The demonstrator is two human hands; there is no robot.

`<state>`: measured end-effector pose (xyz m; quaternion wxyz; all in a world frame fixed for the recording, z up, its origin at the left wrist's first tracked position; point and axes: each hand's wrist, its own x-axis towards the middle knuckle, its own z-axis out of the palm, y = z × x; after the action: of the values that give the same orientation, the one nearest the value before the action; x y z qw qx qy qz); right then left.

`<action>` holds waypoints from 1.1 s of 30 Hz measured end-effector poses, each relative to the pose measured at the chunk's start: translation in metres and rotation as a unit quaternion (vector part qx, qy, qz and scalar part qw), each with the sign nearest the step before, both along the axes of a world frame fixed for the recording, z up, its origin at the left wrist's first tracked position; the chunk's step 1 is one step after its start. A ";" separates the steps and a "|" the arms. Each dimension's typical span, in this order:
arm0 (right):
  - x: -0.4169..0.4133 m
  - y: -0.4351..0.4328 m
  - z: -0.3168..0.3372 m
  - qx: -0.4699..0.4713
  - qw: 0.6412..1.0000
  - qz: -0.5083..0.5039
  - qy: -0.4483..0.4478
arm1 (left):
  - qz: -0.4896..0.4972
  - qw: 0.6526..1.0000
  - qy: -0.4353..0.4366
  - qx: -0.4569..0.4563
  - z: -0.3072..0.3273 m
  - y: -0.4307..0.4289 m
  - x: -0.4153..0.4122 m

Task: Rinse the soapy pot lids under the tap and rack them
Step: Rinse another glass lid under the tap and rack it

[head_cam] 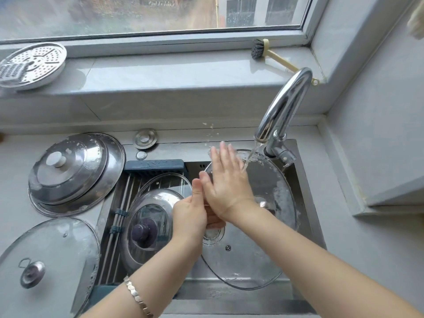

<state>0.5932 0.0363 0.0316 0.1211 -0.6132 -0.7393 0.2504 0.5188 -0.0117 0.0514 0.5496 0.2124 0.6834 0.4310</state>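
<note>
Glass lid (241, 255) under tap (283, 109) stream | left hand (190, 213) clenched on its centre knob | right hand (226, 182) flat, fingers spread, at lid's 11 o'clock

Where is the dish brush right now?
The dish brush lies on the windowsill at upper right, behind the tap, bristles pointing left.
</note>
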 end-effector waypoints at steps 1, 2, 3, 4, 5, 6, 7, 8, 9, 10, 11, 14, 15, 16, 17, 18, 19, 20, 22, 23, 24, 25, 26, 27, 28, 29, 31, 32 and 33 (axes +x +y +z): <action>0.004 0.009 -0.003 0.007 1.000 -0.021 -0.010 | -0.002 1.000 -0.003 -0.005 0.000 0.000 0.000; 0.010 0.020 -0.005 -0.009 0.997 -0.077 -0.012 | -0.005 1.000 -0.006 -0.008 0.001 0.000 0.001; 0.017 0.030 -0.006 -0.038 0.989 -0.140 0.000 | -0.011 1.000 -0.008 -0.006 0.000 0.000 0.003; 0.019 0.035 -0.006 -0.061 0.982 -0.179 0.018 | -0.015 1.000 -0.004 -0.003 -0.001 0.000 0.004; 0.016 0.032 -0.005 -0.059 0.982 -0.180 0.029 | -0.013 1.000 0.006 0.000 -0.001 0.002 0.004; 0.008 0.021 -0.007 -0.037 0.989 -0.144 0.026 | -0.002 1.000 0.018 0.000 -0.001 0.004 0.004; -0.001 0.006 -0.008 0.004 0.996 -0.087 0.033 | 0.011 0.999 0.033 0.002 -0.003 0.007 0.001; -0.007 -0.010 -0.012 0.057 0.997 -0.024 0.047 | 0.022 0.999 0.050 0.003 -0.006 0.011 -0.002; -0.009 -0.024 -0.014 0.102 0.993 0.030 0.047 | 0.031 0.998 0.061 0.004 -0.008 0.013 -0.005; -0.008 -0.031 -0.016 0.128 0.989 0.059 0.043 | 0.039 0.997 0.060 0.004 -0.008 0.014 -0.008; -0.005 -0.027 -0.018 0.125 0.990 0.061 0.038 | 0.042 0.998 0.045 0.007 -0.008 0.014 -0.009; 0.002 0.008 -0.011 0.031 0.997 -0.064 0.036 | 0.023 1.000 0.001 0.013 -0.006 0.012 -0.002; 0.001 0.016 -0.007 0.012 0.995 -0.095 0.034 | 0.020 1.000 -0.004 0.014 -0.007 0.012 0.000; -0.003 0.019 -0.006 0.019 0.995 -0.094 0.031 | 0.025 1.000 -0.007 0.015 -0.006 0.013 0.000; -0.009 0.014 -0.006 0.053 0.996 -0.062 0.032 | 0.039 0.999 -0.003 0.014 -0.007 0.015 -0.002; -0.015 0.002 -0.009 0.103 0.994 -0.009 0.030 | 0.055 0.998 0.008 0.012 -0.008 0.017 -0.005; -0.018 -0.013 -0.014 0.142 0.988 0.043 0.033 | 0.069 0.997 0.015 0.009 -0.009 0.020 -0.009; -0.016 -0.028 -0.021 0.168 0.981 0.084 0.046 | 0.080 0.997 0.012 0.008 -0.009 0.023 -0.013; -0.003 -0.051 -0.037 0.207 0.966 0.148 0.053 | 0.097 0.995 -0.033 0.010 -0.008 0.026 -0.020; 0.006 -0.060 -0.045 0.218 0.960 0.169 0.046 | 0.103 0.993 -0.060 0.019 -0.008 0.027 -0.022; 0.016 -0.067 -0.053 0.225 0.957 0.175 0.043 | 0.107 0.991 -0.078 0.029 -0.006 0.028 -0.025; 0.026 -0.070 -0.061 0.228 0.960 0.157 0.042 | 0.111 0.990 -0.083 0.037 -0.005 0.029 -0.028; 0.035 -0.068 -0.064 0.205 0.971 0.112 0.048 | 0.118 0.989 -0.084 0.041 -0.004 0.028 -0.030; 0.041 -0.065 -0.065 0.160 0.984 0.044 0.061 | 0.126 0.987 -0.084 0.044 -0.003 0.028 -0.032; 0.046 -0.060 -0.064 0.101 0.991 -0.037 0.077 | 0.135 0.986 -0.086 0.048 -0.002 0.028 -0.032; 0.047 -0.055 -0.062 0.048 0.990 -0.103 0.084 | 0.142 0.985 -0.088 0.052 -0.002 0.028 -0.031; 0.039 -0.054 -0.054 -0.003 0.986 -0.145 0.077 | 0.151 0.983 -0.088 0.061 -0.001 0.028 -0.027; 0.030 -0.059 -0.050 0.004 0.990 -0.123 0.071 | 0.154 0.982 -0.087 0.062 -0.001 0.028 -0.024; 0.021 -0.066 -0.048 0.027 0.995 -0.081 0.059 | 0.156 0.982 -0.089 0.060 -0.002 0.029 -0.021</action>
<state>0.6144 -0.0296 -0.0168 0.2009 -0.6520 -0.6849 0.2559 0.4974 0.0169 0.0495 0.5201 0.0965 0.6293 0.5693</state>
